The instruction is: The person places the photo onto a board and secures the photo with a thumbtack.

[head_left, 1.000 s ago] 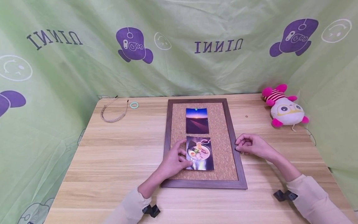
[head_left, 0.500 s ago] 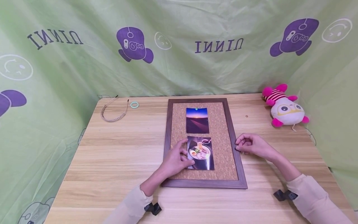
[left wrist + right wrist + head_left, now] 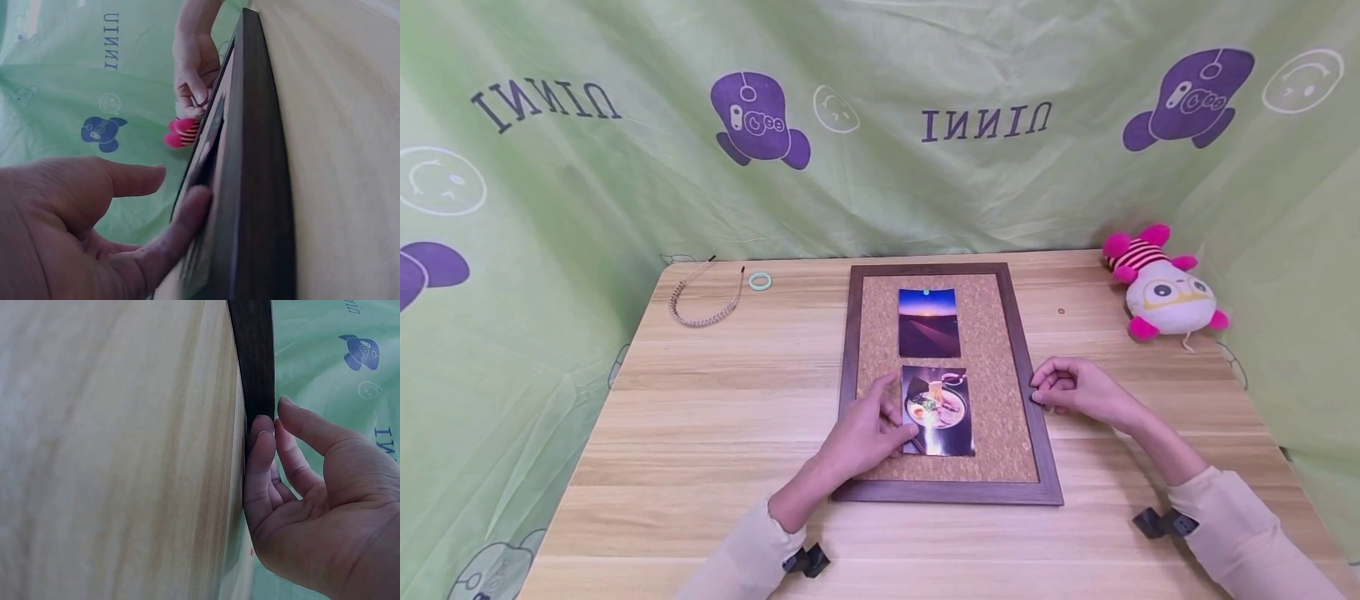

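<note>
A photo of a noodle bowl (image 3: 938,408) lies on the framed corkboard (image 3: 996,425), its surface catching the light. My left hand (image 3: 868,429) is at the photo's left edge, one finger touching it and the thumb overlapping its lower left corner in the head view. The left wrist view has a gap between the thumb and the other fingertip. Fingers curled, my right hand (image 3: 1086,392) holds the board's right edge; its fingertips (image 3: 262,434) meet the frame's side. Higher on the cork, a sunset photo (image 3: 928,327) hangs from a green pin (image 3: 927,292).
A headband (image 3: 703,322) and a mint-green ring (image 3: 760,282) lie at the back left. At the back right is a plush toy (image 3: 1172,292), with a tiny brown ring (image 3: 1062,312) near it. A green curtain (image 3: 880,192) surrounds the wooden table (image 3: 700,417).
The noodle photo has shifted slightly right, with my left hand at its edge, and the glare on it has changed. My right hand has stayed put.
</note>
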`<state>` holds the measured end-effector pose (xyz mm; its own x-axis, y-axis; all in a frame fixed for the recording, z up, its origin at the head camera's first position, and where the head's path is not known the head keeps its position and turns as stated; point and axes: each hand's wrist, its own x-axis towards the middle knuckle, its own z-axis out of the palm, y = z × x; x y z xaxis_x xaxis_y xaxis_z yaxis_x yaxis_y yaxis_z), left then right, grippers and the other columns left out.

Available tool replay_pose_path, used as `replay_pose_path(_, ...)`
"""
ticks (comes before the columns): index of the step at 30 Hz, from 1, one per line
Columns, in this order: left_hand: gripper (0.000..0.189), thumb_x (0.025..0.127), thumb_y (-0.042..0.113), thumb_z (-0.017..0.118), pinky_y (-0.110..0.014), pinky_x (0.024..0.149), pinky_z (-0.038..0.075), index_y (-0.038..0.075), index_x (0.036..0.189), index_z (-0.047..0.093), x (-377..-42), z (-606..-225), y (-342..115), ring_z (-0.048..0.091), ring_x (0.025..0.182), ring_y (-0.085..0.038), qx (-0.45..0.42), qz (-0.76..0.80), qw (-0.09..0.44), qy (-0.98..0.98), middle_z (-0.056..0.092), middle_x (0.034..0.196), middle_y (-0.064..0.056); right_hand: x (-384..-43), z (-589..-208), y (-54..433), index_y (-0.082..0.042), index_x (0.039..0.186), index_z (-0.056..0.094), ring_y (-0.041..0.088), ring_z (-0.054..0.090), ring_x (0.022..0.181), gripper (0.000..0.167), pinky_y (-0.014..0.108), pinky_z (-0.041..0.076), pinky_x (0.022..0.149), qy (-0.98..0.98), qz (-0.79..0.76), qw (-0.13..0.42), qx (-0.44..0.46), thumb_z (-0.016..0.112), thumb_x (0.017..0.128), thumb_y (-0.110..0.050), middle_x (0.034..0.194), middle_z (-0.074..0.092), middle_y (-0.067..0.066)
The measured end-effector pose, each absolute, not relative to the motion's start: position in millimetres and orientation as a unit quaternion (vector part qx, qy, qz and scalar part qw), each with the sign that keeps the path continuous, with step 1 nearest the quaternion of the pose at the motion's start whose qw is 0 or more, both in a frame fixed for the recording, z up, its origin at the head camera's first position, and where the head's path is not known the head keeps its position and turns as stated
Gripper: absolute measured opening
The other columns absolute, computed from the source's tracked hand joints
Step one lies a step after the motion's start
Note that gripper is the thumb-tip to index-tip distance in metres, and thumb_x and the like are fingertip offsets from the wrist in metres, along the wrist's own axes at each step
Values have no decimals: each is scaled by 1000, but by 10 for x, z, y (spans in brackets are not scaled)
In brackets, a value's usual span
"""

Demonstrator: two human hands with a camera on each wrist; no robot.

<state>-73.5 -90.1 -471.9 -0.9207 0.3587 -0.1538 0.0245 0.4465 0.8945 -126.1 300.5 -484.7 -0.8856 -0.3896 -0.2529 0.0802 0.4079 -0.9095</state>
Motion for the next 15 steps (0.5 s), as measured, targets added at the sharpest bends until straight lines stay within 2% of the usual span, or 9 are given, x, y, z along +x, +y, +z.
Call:
replay_pose_path(3, 84, 97, 16, 86, -26, 71, 63, -3, 166, 42, -712, -4675, -926, 70, 79, -9, 132, 463, 131, 867, 70, 102, -1, -1260, -4845, 3007, 13, 114, 67, 9, 68, 73, 23, 25, 62, 64, 809, -537, 219, -97, 79, 100, 0, 90, 70, 8)
replay_pose_path(6, 75, 97, 19, 87, -32, 81, 63, -3, 160, 51, -689, -4657, -942, 69, 88, -14, 151, 412, 92, 894, 71, 107, -3, -1261, -4844, 3009, 13, 114, 67, 9, 68, 73, 22, 25, 62, 64, 808, -538, 218, -98, 79, 100, 0, 90, 70, 7)
replay_pose_path(10, 64, 96, 23, 89, -48, 104, 60, -1, 149, 63, -681, -4691, -960, 67, 119, -30, 193, 343, 35, 919, 70, 130, -14, -1261, -4844, 3011, 13, 114, 67, 10, 68, 73, 22, 25, 62, 64, 807, -539, 219, -98, 79, 100, 0, 90, 70, 8)
replay_pose_path(13, 64, 94, 30, 91, -56, 120, 50, 2, 146, 66, -702, -4744, -988, 56, 142, -39, 239, 294, 4, 926, 62, 152, -18, -1263, -4847, 3011, 13, 114, 67, 10, 68, 73, 22, 25, 62, 64, 808, -538, 220, -98, 79, 100, 0, 90, 70, 8)
replay_pose_path(15, 65, 95, 35, 89, -60, 126, 42, 3, 147, 66, -723, -4774, -1013, 48, 151, -43, 274, 271, -4, 923, 55, 162, -19, -1266, -4848, 3010, 13, 114, 67, 10, 68, 73, 22, 25, 61, 64, 809, -536, 221, -97, 79, 100, -1, 90, 70, 9)
